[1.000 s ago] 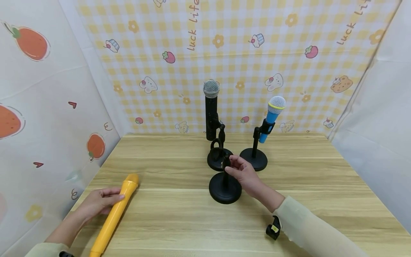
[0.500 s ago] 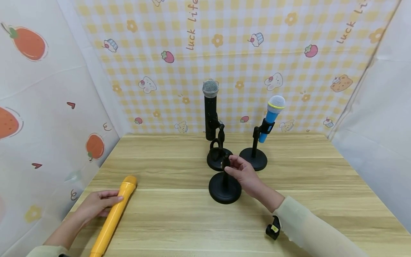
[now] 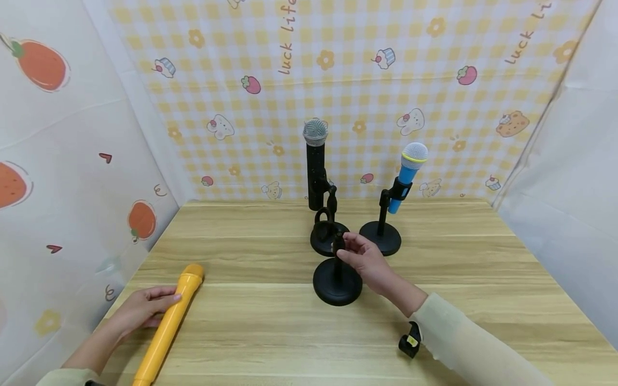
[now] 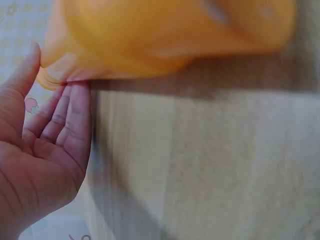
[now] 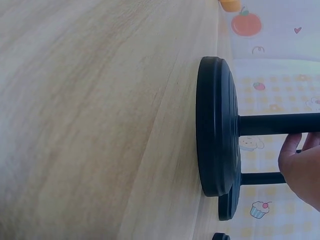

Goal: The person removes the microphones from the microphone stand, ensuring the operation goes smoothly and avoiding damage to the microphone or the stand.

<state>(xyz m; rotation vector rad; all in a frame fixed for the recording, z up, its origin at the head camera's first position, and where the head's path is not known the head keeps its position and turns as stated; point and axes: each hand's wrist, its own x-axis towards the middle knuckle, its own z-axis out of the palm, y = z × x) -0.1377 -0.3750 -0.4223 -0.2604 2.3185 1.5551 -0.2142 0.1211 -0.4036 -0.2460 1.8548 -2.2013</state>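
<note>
Left grip (image 3: 141,309) pinching, palm sideways — right arm (image 3: 465,333) stretched farther forward — right grip (image 3: 367,262) also pinching.

Orange microphone (image 3: 166,328) in the left hand (image 3: 141,310), black stand (image 3: 338,287) in the right hand (image 3: 370,264).
The microphone slants across the lower left; the stand is upright near centre. Higher up, a black microphone (image 3: 316,163) and a blue microphone (image 3: 407,174) sit in further stands (image 3: 381,239); a clip (image 3: 408,346) lies on the bench (image 3: 270,327), lower right.

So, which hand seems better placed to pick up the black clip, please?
Probably the right hand, once it releases the front stand: the black clip lies by its sleeve, far from the left hand.
</note>
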